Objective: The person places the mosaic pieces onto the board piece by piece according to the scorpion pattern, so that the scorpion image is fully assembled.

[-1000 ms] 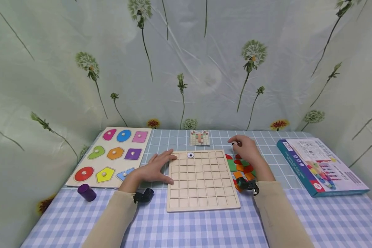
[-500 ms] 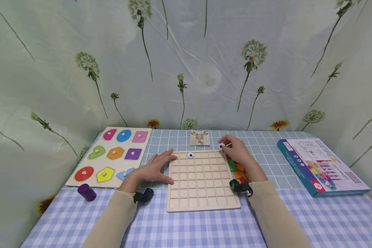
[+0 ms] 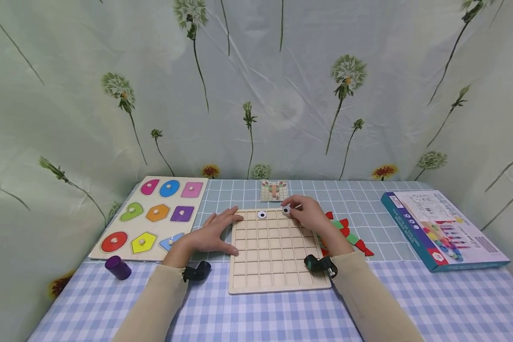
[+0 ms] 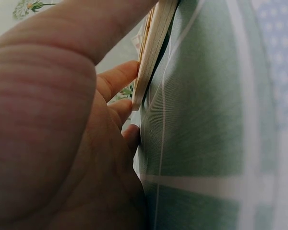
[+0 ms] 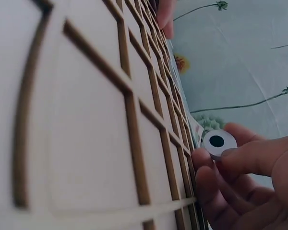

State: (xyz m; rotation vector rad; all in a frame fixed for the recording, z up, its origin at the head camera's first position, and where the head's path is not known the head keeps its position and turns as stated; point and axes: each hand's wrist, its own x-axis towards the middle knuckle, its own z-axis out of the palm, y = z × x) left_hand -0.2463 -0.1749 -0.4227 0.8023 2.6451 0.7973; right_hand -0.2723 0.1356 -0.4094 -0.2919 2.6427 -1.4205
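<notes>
A round white eye piece with a black pupil [image 5: 216, 142] is pinched between the thumb and fingers of my right hand [image 3: 309, 214]. That hand is over the far edge of a wooden grid board [image 3: 278, 251], right of its middle. Another eye piece [image 3: 262, 215] lies in the board's far row. My left hand [image 3: 211, 233] rests at the board's left edge with fingers spread, its fingertips touching the rim. In the left wrist view the fingers [image 4: 117, 79] lie against the board's side [image 4: 156, 48].
Red and green pieces [image 3: 346, 230] lie right of the board, partly behind my right forearm. A small pattern card [image 3: 274, 191] lies beyond the board. A shape puzzle [image 3: 154, 218] and a purple cylinder [image 3: 118, 268] are at left; a flat box [image 3: 444, 230] is at right.
My right hand has moved left with the eye piece, from beyond the loose pieces to over the board's far edge. The left hand has kept its place.
</notes>
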